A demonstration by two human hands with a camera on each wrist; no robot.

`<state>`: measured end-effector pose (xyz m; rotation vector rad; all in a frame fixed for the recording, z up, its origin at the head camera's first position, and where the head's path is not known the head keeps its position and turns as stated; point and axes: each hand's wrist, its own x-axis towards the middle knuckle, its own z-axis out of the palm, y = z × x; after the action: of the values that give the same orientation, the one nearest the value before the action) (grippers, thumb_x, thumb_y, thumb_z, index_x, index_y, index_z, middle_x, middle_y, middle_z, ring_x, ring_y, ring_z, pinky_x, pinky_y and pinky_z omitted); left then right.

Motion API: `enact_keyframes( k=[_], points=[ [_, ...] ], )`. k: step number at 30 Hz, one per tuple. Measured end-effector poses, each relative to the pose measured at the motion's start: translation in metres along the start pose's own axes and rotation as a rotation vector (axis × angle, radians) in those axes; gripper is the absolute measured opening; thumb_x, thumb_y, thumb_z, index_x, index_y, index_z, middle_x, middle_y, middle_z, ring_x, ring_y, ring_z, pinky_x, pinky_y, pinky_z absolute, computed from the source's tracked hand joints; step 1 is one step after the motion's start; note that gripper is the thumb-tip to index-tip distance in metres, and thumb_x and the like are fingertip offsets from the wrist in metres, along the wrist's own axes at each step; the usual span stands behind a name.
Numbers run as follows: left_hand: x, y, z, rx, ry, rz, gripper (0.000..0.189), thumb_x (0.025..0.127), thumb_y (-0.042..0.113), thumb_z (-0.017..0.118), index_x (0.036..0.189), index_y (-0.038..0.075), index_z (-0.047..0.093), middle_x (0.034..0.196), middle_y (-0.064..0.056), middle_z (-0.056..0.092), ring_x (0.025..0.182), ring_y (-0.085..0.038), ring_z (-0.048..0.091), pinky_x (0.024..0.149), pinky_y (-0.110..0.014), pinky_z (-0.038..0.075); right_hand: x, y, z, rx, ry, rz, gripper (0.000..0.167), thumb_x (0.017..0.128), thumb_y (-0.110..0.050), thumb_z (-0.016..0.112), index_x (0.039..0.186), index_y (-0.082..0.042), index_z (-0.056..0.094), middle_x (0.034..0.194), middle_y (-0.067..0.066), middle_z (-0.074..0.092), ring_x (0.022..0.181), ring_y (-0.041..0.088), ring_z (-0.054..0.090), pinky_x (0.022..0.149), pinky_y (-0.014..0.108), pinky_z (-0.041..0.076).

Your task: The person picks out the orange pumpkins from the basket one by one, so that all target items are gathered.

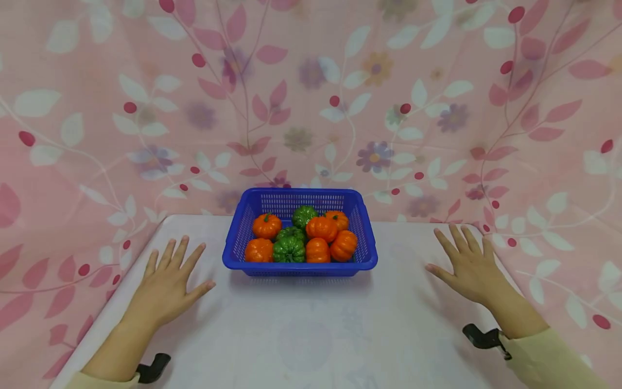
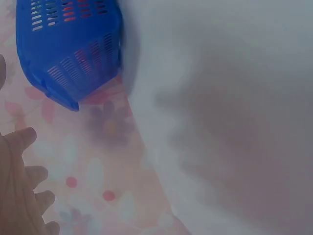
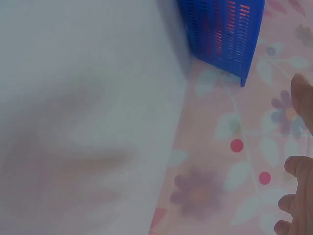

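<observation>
Sitting on the white table [image 1: 303, 335], a blue basket [image 1: 299, 266] holds orange pumpkins [image 1: 321, 229] and green pumpkins [image 1: 289, 250]. The left hand [image 1: 164, 292] is on one side and the right hand [image 1: 470, 272] on the other, both apart from the basket, fingers [image 1: 193, 260] spread wide. Behind is a pink flowery cloth [image 1: 301, 108].

Bright head view, 2 dim wrist views, soft-edged shadows [image 2: 225, 122]

Pumpkins [image 1: 322, 229] in basket [image 1: 299, 266] on table [image 1: 340, 319], between left hand [image 1: 166, 287], right hand [image 1: 470, 269]; cloth [image 1: 303, 108] behind.
</observation>
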<state>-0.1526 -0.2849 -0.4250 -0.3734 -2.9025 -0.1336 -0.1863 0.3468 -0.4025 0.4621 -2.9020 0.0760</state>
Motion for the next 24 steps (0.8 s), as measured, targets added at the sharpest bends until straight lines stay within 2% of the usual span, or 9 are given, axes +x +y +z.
enact_keyframes(
  k=[4, 13, 24],
  points=[
    [0.002, 0.004, -0.001, 0.001, 0.008, 0.004, 0.089, 0.093, 0.068, 0.051, 0.161, 0.019, 0.021, 0.164, -0.026, 0.01, 0.15, -0.045, -0.004, 0.115, -0.058, -0.021, 0.003, -0.006, -0.004, 0.016, 0.01, -0.013, 0.091, 0.094, -0.061, 0.056, 0.161, -0.014, 0.018, 0.163, 0.027, 0.013, 0.148, 0.05, 0.007, 0.111, 0.073, -0.011],
    [0.009, 0.013, -0.003, -0.03, 0.052, 0.04, 0.086, 0.094, 0.065, 0.053, 0.16, 0.018, 0.024, 0.164, -0.025, 0.014, 0.151, -0.044, 0.003, 0.118, -0.057, -0.015, 0.008, -0.022, -0.008, 0.07, 0.027, -0.042, 0.088, 0.094, -0.057, 0.058, 0.16, -0.012, 0.021, 0.161, 0.03, 0.016, 0.147, 0.052, 0.009, 0.112, 0.074, -0.004],
    [0.019, 0.027, 0.006, -0.113, 0.056, 0.071, 0.083, 0.095, 0.062, 0.054, 0.159, 0.015, 0.029, 0.164, -0.024, 0.016, 0.151, -0.045, 0.008, 0.119, -0.06, -0.009, 0.019, -0.044, -0.002, 0.18, 0.046, -0.112, 0.083, 0.094, -0.053, 0.061, 0.159, -0.012, 0.027, 0.163, 0.025, 0.016, 0.148, 0.049, 0.012, 0.113, 0.073, 0.008]
  ],
)
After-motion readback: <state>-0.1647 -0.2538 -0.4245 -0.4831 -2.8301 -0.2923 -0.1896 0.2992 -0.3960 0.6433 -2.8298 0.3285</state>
